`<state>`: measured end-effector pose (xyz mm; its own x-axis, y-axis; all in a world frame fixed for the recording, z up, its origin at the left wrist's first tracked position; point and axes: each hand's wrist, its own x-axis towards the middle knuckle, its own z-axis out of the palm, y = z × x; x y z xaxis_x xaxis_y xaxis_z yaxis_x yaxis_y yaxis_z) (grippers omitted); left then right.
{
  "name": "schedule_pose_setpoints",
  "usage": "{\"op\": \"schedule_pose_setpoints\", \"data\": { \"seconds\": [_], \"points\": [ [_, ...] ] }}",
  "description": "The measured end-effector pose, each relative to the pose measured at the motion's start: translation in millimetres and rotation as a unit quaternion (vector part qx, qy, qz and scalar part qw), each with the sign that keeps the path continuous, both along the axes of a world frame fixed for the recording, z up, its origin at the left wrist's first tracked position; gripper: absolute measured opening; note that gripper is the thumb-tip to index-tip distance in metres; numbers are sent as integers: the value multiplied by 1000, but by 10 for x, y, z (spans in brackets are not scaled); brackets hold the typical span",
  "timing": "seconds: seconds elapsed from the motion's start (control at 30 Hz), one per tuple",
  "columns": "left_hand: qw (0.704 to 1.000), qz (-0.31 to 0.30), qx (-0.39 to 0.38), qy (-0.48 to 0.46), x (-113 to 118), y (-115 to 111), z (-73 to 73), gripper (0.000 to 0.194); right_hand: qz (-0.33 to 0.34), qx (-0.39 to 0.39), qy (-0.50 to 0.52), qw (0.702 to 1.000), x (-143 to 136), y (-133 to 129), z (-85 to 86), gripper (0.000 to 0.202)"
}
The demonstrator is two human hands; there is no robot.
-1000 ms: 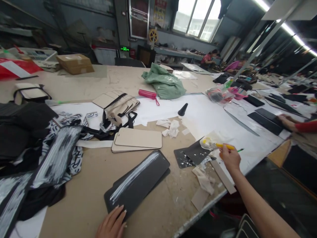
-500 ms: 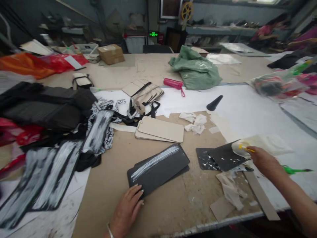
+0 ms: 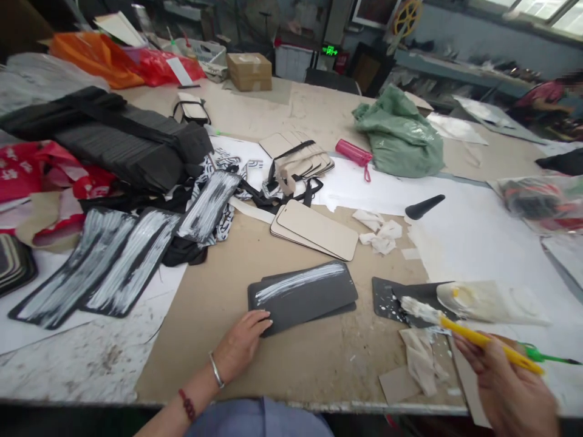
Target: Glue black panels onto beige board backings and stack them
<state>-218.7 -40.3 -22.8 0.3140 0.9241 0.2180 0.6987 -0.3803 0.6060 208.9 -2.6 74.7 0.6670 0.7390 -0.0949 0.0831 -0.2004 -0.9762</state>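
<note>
A dark rectangular panel (image 3: pixel 305 300) with one streak of white paste along its upper part lies on brown board, over another dark panel. My left hand (image 3: pixel 242 343) rests on its lower left corner, fingers close together. At the right, my right hand (image 3: pixel 505 376) grips a yellow-handled brush (image 3: pixel 476 335), whose bristles are coated in white. The brush head is over a white-spattered dark sheet (image 3: pixel 385 297), beside an open pale bag (image 3: pixel 496 300) of white paste. Beige panels (image 3: pixel 319 230) are stacked just beyond the dark one.
Three paste-coated dark strips (image 3: pixel 132 261) lie at the left, near a large dark stack (image 3: pixel 136 142). Crumpled pale scraps (image 3: pixel 387 235), a black cone-like piece (image 3: pixel 424 207), a pink pouch (image 3: pixel 353 152) and a green bag (image 3: pixel 401 136) lie farther back. A person (image 3: pixel 542 100) is at the far right.
My right hand has drawn back from the paste bag toward me, and the brush head now shows with white paste on it. The view has shifted; my left hand stays on the panel's corner.
</note>
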Motion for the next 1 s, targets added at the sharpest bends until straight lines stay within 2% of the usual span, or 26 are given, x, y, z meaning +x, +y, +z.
{"op": "schedule_pose_setpoints", "data": {
  "seconds": [0.1, 0.2, 0.33, 0.5, 0.6, 0.7, 0.83, 1.0],
  "points": [
    [994, 25, -83, -61, -28, 68, 58, 41, 62, -31, 95, 993, -827, -55, -29, 42],
    [974, 61, -183, -119, -48, 157, 116, 37, 130, -63, 134, 980, -1428, -160, -124, 41],
    [945, 76, -246, -199, -74, 243, 133, 34, 219, -102, 151, 958, -1943, -303, -277, 39],
    [939, 70, -265, -207, -108, 266, 123, 34, 277, -122, 124, 945, -2343, -359, -413, 41],
    [944, 61, -261, -193, -124, 259, 120, 37, 279, -120, 98, 948, -2428, -348, -457, 41],
    [954, 39, -249, -161, -138, 249, 115, 42, 279, -120, 60, 951, -2373, -322, -466, 40],
    [964, 20, -240, -108, -144, 237, 103, 47, 256, -124, 6, 959, -2122, -250, -449, 40],
    [973, 17, -220, -62, -141, 216, 77, 47, 216, -116, -68, 967, -1677, -95, -475, 40]
  ]
}}
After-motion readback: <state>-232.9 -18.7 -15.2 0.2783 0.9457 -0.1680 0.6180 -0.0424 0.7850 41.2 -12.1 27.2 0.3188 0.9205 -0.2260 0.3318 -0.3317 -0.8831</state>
